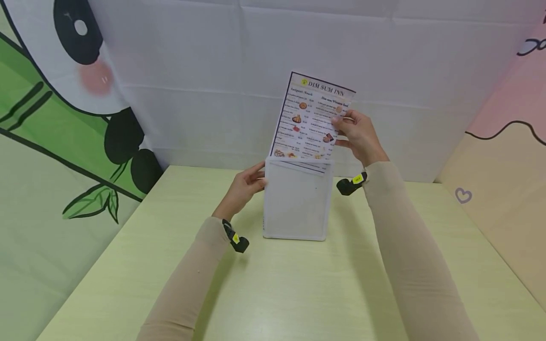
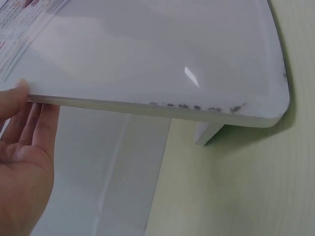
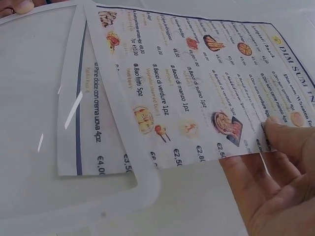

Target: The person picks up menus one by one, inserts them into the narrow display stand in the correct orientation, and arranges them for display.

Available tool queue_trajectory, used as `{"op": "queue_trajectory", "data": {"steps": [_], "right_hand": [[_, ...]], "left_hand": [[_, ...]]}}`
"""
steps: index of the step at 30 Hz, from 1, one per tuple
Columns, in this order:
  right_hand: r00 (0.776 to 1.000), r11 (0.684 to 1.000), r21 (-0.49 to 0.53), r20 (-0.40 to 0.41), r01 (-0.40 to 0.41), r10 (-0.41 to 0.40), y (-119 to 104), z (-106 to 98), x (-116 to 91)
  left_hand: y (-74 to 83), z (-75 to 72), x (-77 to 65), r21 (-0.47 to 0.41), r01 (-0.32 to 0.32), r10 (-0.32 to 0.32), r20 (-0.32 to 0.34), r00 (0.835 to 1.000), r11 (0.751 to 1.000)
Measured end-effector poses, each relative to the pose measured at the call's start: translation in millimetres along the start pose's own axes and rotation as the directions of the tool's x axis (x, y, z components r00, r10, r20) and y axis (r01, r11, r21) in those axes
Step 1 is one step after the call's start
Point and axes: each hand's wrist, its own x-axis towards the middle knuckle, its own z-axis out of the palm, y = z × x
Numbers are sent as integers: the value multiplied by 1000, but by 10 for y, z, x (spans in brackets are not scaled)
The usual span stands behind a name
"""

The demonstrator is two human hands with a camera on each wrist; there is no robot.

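A white upright display stand (image 1: 296,203) with a clear front stands on the table. My left hand (image 1: 245,188) grips its left edge near the top, thumb in front and fingers behind, as the left wrist view shows on the stand's edge (image 2: 123,107). My right hand (image 1: 358,135) pinches the right edge of a printed menu sheet (image 1: 311,116) headed "DIM SUM INN". The sheet leans to the right. Its lower end sits inside the stand's top opening, and the right wrist view shows that bottom strip (image 3: 81,123) behind the clear front.
The stand rests on a pale yellow-green table (image 1: 273,289). Behind the table hangs a white cloth backdrop (image 1: 204,85), with a printed cartoon panel on the left and a pink and cream one on the right. A foot (image 2: 207,132) props the stand from behind.
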Motion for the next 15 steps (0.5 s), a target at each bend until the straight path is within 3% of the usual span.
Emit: {"op": "queue_trajectory", "data": {"steps": [15], "right_hand": [[999, 998, -58, 37, 12, -10, 17, -35, -23]], "left_hand": [[24, 1, -19, 16, 14, -14, -5, 1000, 1000]]}}
